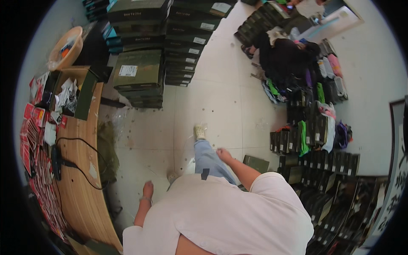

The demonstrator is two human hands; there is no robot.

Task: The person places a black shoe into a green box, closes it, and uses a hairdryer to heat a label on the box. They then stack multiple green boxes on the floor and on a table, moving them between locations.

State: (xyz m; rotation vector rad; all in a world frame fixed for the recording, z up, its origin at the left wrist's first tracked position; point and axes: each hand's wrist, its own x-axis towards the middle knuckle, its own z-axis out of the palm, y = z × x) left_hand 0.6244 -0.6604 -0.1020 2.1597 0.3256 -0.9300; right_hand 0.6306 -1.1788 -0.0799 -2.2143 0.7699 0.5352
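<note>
Hands empty, box just right of the right hand
Left hand (148,189) hangs loose at lower centre, right hand (222,154) half-curled; dark flat box (256,163) lies on the floor (221,97), long side slanting toward lower right

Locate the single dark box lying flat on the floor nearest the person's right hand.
The box lies on the tiled floor just right of the right hand, left of the stacked boxes.

floor (221,97): stacked dark boxes (140,78) | wooden table (78,187): black cable (80,163), red packets (32,140)
</note>
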